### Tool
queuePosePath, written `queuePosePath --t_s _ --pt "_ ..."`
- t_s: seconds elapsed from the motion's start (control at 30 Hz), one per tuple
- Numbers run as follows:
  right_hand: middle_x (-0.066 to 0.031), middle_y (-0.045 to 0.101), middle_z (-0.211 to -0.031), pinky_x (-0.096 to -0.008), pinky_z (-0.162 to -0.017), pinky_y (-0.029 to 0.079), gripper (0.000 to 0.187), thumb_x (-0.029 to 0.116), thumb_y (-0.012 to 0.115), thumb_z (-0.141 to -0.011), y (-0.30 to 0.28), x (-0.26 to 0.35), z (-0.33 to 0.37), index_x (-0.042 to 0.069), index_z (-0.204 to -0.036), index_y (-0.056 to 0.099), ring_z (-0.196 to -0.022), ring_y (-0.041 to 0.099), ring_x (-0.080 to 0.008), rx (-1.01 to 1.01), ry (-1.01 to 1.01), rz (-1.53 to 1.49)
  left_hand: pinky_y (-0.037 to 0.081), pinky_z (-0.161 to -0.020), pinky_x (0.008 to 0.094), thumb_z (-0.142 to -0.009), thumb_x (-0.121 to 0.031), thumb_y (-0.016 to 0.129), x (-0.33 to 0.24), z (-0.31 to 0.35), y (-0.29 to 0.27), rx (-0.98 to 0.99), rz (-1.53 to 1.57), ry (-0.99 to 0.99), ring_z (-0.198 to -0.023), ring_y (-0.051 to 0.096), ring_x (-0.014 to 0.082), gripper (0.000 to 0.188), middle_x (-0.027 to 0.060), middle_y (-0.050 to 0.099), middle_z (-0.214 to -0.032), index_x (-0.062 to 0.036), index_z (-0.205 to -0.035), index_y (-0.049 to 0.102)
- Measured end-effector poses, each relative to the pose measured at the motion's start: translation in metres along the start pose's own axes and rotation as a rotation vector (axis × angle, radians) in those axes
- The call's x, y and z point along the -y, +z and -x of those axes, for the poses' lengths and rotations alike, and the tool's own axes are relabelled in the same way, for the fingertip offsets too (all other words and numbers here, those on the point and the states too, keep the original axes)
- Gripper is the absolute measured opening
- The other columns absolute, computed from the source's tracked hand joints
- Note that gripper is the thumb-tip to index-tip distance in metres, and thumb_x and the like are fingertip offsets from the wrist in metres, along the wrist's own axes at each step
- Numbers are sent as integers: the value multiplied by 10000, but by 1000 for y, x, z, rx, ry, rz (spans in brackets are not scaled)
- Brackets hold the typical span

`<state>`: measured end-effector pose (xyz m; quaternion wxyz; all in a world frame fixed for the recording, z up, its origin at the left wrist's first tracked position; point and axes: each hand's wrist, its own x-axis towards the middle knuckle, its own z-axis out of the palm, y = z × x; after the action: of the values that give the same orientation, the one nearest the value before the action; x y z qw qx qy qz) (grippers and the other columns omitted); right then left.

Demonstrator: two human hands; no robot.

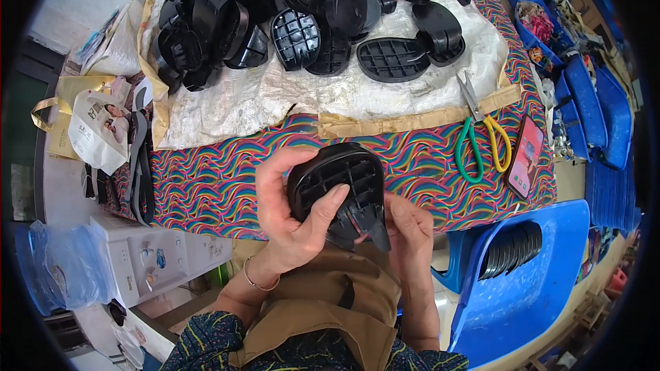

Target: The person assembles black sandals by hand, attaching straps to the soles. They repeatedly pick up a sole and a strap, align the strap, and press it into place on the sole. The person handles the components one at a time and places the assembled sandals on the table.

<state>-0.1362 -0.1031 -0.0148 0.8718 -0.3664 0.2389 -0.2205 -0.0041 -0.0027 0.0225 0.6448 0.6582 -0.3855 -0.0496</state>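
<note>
"Where is the black sole (354,173)?"

"Above the patterned table's (213,185) near edge, clasped in the left hand (292,227), thumb across its gridded underside. The right hand (412,233) is at its side; whether it grips, I cannot tell."

"What crowds the table?"

"A heap of black soles (344,3) on white sheeting (220,110) fills the far side; scissors (474,111) and a phone (526,158) lie toward the right edge, a blue tub (522,316) standing off the near right corner."
</note>
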Motion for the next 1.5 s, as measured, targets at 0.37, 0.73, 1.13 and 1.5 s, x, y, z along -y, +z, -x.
queuePosePath --t_s 0.37,0.73,1.13,1.5 --pt "-110 694 -725 -262 -632 541 321 119 497 -999 -2 9 8 -58 -799 675 -638 660 -140 127 39 345 517 -791 280 -796 10 756 4 13 -3 -69 -183 210 -931 583 186 548 155 485 -1108 17 -1211 399" --pt "-93 569 -624 -337 -491 445 119 24 630 -824 -8 10 2 -10 -725 574 -537 588 -208 17 -731 1180 524 -870 380 -741 -29 798 23 11 -9 -6 238 -59 -967 621 280 515 223 563 -1091 -23 -1126 457" --pt "-165 625 -803 -378 -582 521 167 86 635 -843 -23 -1 -3 -52 -903 562 -676 641 -297 161 -1156 1527 285 -1121 540 -830 -661 603 64 2 -30 439 928 -305 -1306 436 421 598 280 670 -1058 -86 -993 575" --pt "-76 611 -712 -344 -568 484 317 198 819 -713 6 -27 6 30 -897 622 -637 618 -252 348 -835 1007 252 -1105 532 -901 -367 388 88 -9 -13 353 1506 -406 -1039 504 361 415 220 658 -657 -88 -624 522"
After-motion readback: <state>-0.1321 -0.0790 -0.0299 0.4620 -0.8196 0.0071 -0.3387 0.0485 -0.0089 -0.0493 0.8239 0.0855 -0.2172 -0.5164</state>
